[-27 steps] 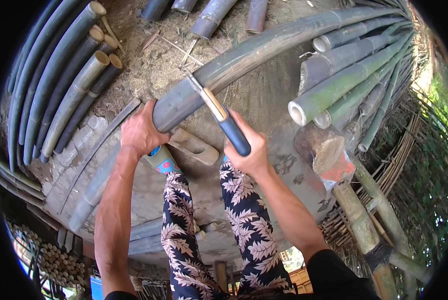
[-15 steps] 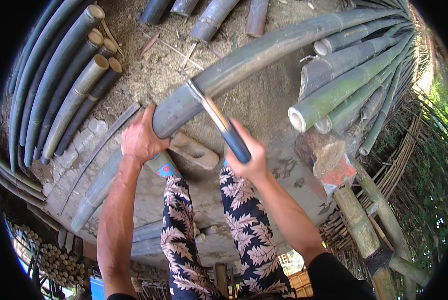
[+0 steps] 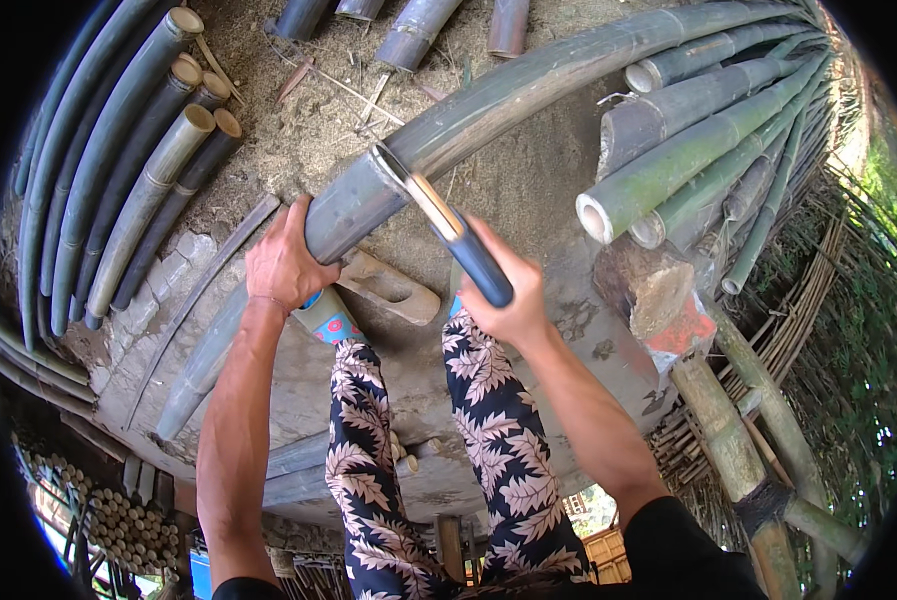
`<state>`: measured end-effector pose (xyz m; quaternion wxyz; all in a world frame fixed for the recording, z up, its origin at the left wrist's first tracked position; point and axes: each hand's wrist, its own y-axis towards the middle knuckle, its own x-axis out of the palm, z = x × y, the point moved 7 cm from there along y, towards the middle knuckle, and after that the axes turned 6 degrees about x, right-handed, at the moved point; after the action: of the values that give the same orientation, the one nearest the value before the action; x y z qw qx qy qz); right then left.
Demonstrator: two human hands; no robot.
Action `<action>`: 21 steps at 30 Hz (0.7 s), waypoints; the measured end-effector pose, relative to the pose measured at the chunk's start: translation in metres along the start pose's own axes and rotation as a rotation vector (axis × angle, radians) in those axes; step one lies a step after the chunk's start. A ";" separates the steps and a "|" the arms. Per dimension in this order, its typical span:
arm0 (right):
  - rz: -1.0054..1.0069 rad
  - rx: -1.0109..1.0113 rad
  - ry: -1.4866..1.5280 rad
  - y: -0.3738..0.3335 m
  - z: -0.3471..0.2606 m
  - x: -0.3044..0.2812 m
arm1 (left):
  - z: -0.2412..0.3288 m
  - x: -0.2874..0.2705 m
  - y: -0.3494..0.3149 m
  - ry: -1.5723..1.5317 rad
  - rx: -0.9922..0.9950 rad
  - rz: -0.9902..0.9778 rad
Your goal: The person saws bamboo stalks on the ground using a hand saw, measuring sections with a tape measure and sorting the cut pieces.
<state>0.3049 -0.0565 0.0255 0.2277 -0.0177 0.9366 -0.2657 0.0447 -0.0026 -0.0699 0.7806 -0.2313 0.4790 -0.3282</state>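
Note:
A long grey-green bamboo pole point(image 3: 538, 80) runs diagonally from the upper right toward my feet. My left hand point(image 3: 286, 262) is closed on its near end, fingers over the top side and thumb along the lower side. My right hand point(image 3: 508, 290) grips the dark blue handle of a handsaw point(image 3: 433, 205), whose narrow metal blade crosses the pole. A dark gap shows in the bamboo beside the blade; how deep the cut goes is hidden. Below the near end, a wooden block with an oblong hollow point(image 3: 393, 287) lies by my foot.
Cut bamboo lengths point(image 3: 138, 190) lie side by side at the left. More poles, one a bright green pole point(image 3: 658, 180), fan out at the right near a rough wood stump point(image 3: 658, 290). Short bamboo pieces point(image 3: 418, 30) lie on sawdust at the far side. A thin strip point(image 3: 203, 290) rests left of my hand.
My right hand and the saw handle have shifted slightly to the right. The gap at the blade looks a little wider. My left hand stays on the pole's end; the whole view has shifted slightly.

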 end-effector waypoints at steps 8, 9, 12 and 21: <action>-0.104 0.083 -0.197 -0.162 0.001 -0.080 | -0.028 0.002 -0.014 -0.022 -0.025 0.053; -0.063 0.041 -0.160 -0.125 0.003 -0.058 | -0.024 0.004 -0.010 -0.032 -0.020 0.047; 0.047 -0.026 -0.014 -0.031 0.005 -0.005 | -0.006 0.004 -0.002 -0.059 0.011 0.025; -0.064 0.100 -0.273 -0.196 -0.003 -0.093 | -0.039 -0.017 -0.028 -0.048 -0.050 -0.091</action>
<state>0.3694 -0.2092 0.1660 0.3450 -0.0723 0.8815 -0.3141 -0.0043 -0.0112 -0.0579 0.7701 -0.2800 0.4570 -0.3458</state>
